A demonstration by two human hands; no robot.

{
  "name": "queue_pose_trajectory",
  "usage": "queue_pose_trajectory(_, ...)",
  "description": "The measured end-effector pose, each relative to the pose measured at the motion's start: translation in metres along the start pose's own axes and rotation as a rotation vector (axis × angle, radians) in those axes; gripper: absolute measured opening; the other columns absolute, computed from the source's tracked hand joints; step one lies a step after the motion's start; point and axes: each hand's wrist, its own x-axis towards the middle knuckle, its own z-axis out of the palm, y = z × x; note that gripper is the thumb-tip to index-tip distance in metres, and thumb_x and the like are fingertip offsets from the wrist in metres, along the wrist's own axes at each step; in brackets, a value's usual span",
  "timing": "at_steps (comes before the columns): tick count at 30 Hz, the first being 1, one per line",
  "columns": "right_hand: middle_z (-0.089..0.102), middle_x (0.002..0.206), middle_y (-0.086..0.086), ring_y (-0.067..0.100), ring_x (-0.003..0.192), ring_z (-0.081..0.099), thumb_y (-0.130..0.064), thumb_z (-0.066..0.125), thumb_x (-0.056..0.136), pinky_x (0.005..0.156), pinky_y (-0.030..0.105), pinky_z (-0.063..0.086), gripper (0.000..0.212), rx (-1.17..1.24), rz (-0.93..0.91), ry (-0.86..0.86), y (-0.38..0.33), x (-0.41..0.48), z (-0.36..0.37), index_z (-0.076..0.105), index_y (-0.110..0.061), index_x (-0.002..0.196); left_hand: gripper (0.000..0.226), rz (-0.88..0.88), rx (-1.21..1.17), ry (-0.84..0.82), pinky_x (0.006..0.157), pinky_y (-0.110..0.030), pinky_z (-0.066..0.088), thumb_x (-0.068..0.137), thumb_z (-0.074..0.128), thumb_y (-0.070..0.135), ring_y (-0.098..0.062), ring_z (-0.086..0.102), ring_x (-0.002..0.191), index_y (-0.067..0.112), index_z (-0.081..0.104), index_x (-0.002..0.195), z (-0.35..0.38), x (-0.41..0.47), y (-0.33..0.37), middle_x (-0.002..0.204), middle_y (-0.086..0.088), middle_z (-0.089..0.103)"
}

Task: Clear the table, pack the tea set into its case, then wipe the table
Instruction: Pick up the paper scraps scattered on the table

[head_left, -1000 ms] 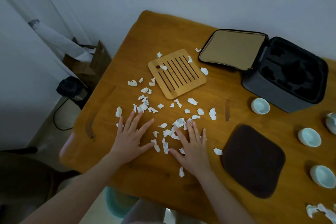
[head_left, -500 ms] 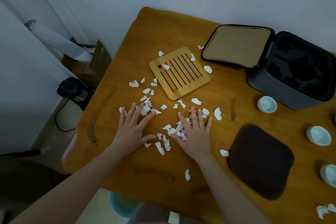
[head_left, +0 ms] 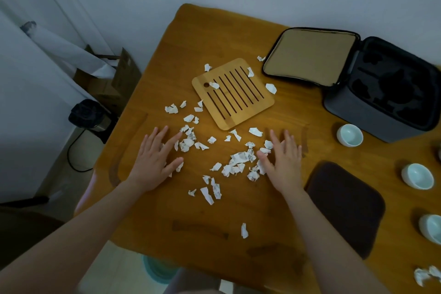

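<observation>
Torn white paper scraps (head_left: pixel 236 162) lie scattered over the middle of the wooden table (head_left: pixel 191 227). My left hand (head_left: pixel 156 157) lies flat with straight fingers at the left of the scraps, touching a small cluster. My right hand (head_left: pixel 284 162) lies flat at the right of a bunched pile, fingers straight. A slatted bamboo tray (head_left: pixel 232 93) sits behind the scraps with a few pieces on it. The grey tea-set case (head_left: pixel 381 93) stands open at the back right, its foam slots empty. White cups (head_left: pixel 349 135) (head_left: pixel 417 175) (head_left: pixel 432 228) stand at the right.
A dark brown cloth (head_left: pixel 346 207) lies right of my right hand. More scraps (head_left: pixel 427 274) sit at the bottom right corner. Beyond the table's left edge are a cardboard box (head_left: pixel 114 79) and a black bin (head_left: pixel 88 112) on the floor; a teal bin (head_left: pixel 157 270) stands below the front edge.
My two hands have spread apart, the right one sliding rightward. The scraps between them are bunched into a looser pile left of my right hand.
</observation>
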Motion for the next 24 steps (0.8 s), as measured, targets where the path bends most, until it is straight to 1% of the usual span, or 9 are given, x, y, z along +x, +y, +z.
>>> queue_pose_trajectory(2, 0.002, 0.163, 0.003, 0.022, 0.149, -0.006, -0.079, 0.016, 0.086, 0.120, 0.047, -0.004, 0.078, 0.016, -0.087, -0.049, -0.012, -0.001, 0.003, 0.007, -0.040, 0.153, 0.078, 0.067, -0.017, -0.026, 0.119, -0.044, -0.005, 0.081, 0.003, 0.082, -0.020, -0.010, 0.148, 0.045, 0.003, 0.150, -0.001, 0.003, 0.006, 0.162, 0.002, -0.002)
queue_pose_trajectory(5, 0.004, 0.163, 0.000, 0.020, 0.149, -0.006, -0.082, 0.014, 0.084, 0.119, 0.045, -0.006, 0.079, 0.008, -0.208, -0.086, -0.032, -0.010, 0.012, 0.008, -0.041, 0.152, 0.079, 0.215, -0.003, -0.058, 0.120, -0.048, 0.001, 0.083, 0.011, 0.083, -0.019, -0.008, 0.149, 0.043, 0.003, 0.151, 0.003, 0.002, 0.017, 0.162, 0.003, -0.002)
queue_pose_trajectory(8, 0.010, 0.163, 0.003, 0.022, 0.150, -0.002, -0.080, 0.021, 0.087, 0.120, 0.045, -0.003, 0.078, -0.031, -0.307, -0.053, -0.046, -0.019, 0.019, 0.015, -0.038, 0.152, 0.086, 0.330, 0.070, -0.057, 0.119, -0.048, -0.001, 0.081, 0.023, 0.085, -0.021, -0.011, 0.148, 0.042, 0.001, 0.152, 0.012, -0.004, 0.024, 0.162, 0.002, -0.006)
queue_pose_trajectory(10, 0.011, 0.162, 0.004, 0.022, 0.150, -0.001, -0.077, 0.027, 0.088, 0.120, 0.044, 0.000, 0.076, -0.042, -0.347, -0.040, -0.052, -0.025, 0.023, 0.017, -0.037, 0.152, 0.091, 0.366, 0.103, -0.045, 0.118, -0.047, -0.003, 0.078, 0.029, 0.087, -0.022, -0.012, 0.148, 0.042, 0.001, 0.152, 0.017, -0.006, 0.028, 0.162, 0.000, -0.007)
queue_pose_trajectory(13, 0.015, 0.162, 0.006, 0.024, 0.150, 0.001, -0.076, 0.030, 0.088, 0.119, 0.043, 0.003, 0.077, -0.035, -0.360, -0.025, -0.056, -0.029, 0.023, 0.023, -0.035, 0.152, 0.094, 0.377, 0.136, -0.003, 0.119, -0.049, -0.002, 0.076, 0.030, 0.089, -0.026, -0.010, 0.149, 0.041, 0.004, 0.152, 0.021, -0.004, 0.034, 0.163, -0.003, -0.006)
queue_pose_trajectory(16, 0.016, 0.162, 0.006, 0.026, 0.150, 0.003, -0.079, 0.026, 0.087, 0.120, 0.050, 0.003, 0.078, -0.105, -0.401, -0.023, -0.056, -0.028, 0.022, 0.024, -0.035, 0.152, 0.094, 0.370, 0.169, 0.041, 0.118, -0.053, 0.003, 0.076, 0.030, 0.089, -0.029, -0.004, 0.149, 0.039, 0.010, 0.152, 0.023, 0.003, 0.040, 0.162, -0.007, 0.001)
queue_pose_trajectory(19, 0.016, 0.162, 0.006, 0.027, 0.150, 0.002, -0.079, 0.025, 0.088, 0.119, 0.057, 0.003, 0.078, -0.207, -0.438, -0.027, -0.057, -0.025, 0.023, 0.025, -0.035, 0.152, 0.088, 0.290, 0.145, 0.067, 0.117, -0.057, 0.011, 0.078, 0.026, 0.087, -0.029, -0.001, 0.149, 0.039, 0.015, 0.151, 0.024, 0.011, 0.047, 0.162, -0.007, 0.006)
queue_pose_trajectory(21, 0.018, 0.161, 0.007, 0.028, 0.150, 0.005, -0.079, 0.023, 0.088, 0.117, 0.060, 0.004, 0.077, -0.235, -0.444, -0.014, -0.057, -0.023, 0.022, 0.028, -0.035, 0.151, 0.085, 0.225, 0.132, 0.069, 0.118, -0.056, 0.009, 0.080, 0.022, 0.085, -0.027, -0.003, 0.149, 0.040, 0.016, 0.152, 0.025, 0.016, 0.052, 0.162, -0.006, 0.005)
queue_pose_trajectory(24, 0.021, 0.160, 0.009, 0.029, 0.150, 0.009, -0.078, 0.021, 0.088, 0.117, 0.060, 0.007, 0.077, -0.252, -0.452, -0.003, -0.057, -0.020, 0.020, 0.029, -0.034, 0.151, 0.081, 0.193, 0.122, 0.084, 0.119, -0.054, 0.008, 0.082, 0.021, 0.082, -0.025, 0.001, 0.149, 0.040, 0.016, 0.151, 0.027, 0.020, 0.055, 0.162, -0.005, 0.008)
